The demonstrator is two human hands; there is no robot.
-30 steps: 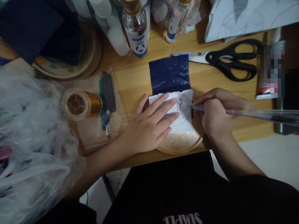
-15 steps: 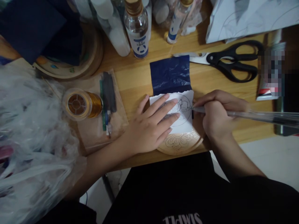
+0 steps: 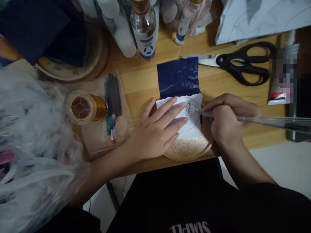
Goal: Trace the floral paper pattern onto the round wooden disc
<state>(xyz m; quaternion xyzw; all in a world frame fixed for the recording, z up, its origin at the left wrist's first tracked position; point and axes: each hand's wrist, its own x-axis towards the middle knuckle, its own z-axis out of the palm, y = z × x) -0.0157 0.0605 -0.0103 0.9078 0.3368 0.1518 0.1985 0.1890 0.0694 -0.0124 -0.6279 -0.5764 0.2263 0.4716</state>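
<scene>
My left hand (image 3: 157, 131) lies flat with spread fingers on a small white paper (image 3: 190, 129) that carries a line drawing inside a circle. My right hand (image 3: 227, 123) is closed around a pen (image 3: 269, 122), its tip at the right edge of the drawn circle. Beneath the paper is a round wooden disc (image 3: 191, 152) with dark curled lines along its near part. A dark blue sheet (image 3: 178, 77) sticks out beyond the paper's far edge. My left fingers cover part of the drawing.
Black-handled scissors (image 3: 233, 61) lie past the blue sheet. Labelled bottles (image 3: 147, 42) stand at the back. To the left are a spool of golden wire (image 3: 88, 107), a clear pouch with brushes (image 3: 113, 113) and a plastic bag (image 3: 36, 136). A tube (image 3: 279, 94) lies at right.
The whole view has shifted very slightly. Both hands, the pen and the paper keep almost the same places, with the pen tip still at the circle's right edge.
</scene>
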